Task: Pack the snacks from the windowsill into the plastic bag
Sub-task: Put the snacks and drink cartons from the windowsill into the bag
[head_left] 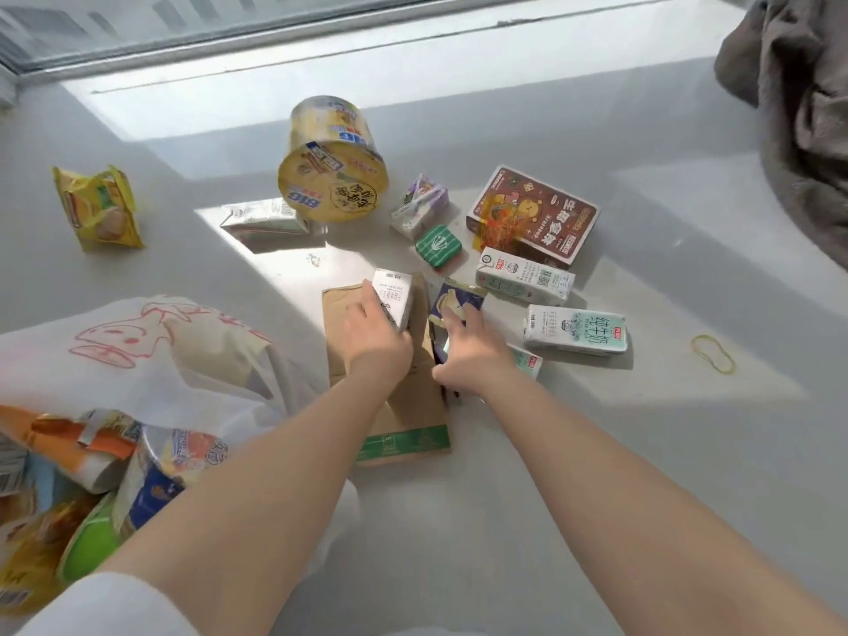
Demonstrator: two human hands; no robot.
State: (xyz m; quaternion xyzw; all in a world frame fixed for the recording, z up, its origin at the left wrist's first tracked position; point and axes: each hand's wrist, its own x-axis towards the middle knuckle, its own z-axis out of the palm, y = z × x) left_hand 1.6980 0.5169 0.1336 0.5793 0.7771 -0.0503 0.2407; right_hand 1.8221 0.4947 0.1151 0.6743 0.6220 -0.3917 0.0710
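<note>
White plastic bag (151, 355) with a red drawing lies at the left on the windowsill (550, 452), several snack packets (151, 470) already at its mouth. Left hand (374, 335) grips a small white carton (393, 299) above a flat brown paper bag (390, 406). Right hand (468, 348) curls around a dark blue packet (459, 302) just beside it. Farther back lie a yellow noodle cup (332, 160) on its side, a brown box (534, 215), a green tin (438, 245), 2 milk cartons (573, 330) and a yellow packet (98, 208) well to the left.
</note>
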